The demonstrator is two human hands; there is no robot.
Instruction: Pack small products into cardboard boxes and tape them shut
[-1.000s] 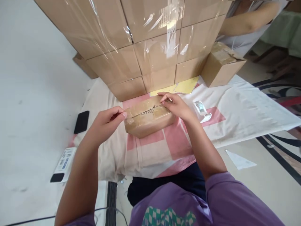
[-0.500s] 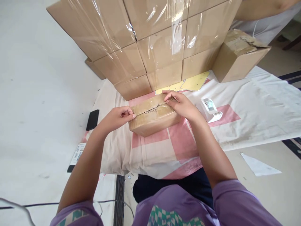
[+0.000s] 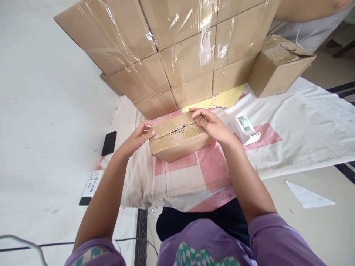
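Note:
A brown cardboard box [image 3: 180,142] lies on the cloth-covered table in front of me, its torn centre seam and small print facing up. My left hand [image 3: 140,136] is at the box's left end, thumb touching the top edge near the seam and fingers apart. Over the right end of the top rests my right hand [image 3: 209,123], its fingers spread and loosely bent, with nothing visible between them. A white tape dispenser [image 3: 244,131] stands just right of my right hand. Yellow patterned sheets [image 3: 229,98] lie behind the box.
Stacked cartons under clear film [image 3: 188,55] rise behind the box. Another carton [image 3: 281,68] with a torn top sits at the right, near a person's arm [image 3: 307,9]. A black phone-like object [image 3: 109,143] lies by the wall. White paper [image 3: 309,195] is on the floor.
My left fingers have opened from a pinch at the box's left end. The right fingers have loosened and spread a little. The box stays in about the same place.

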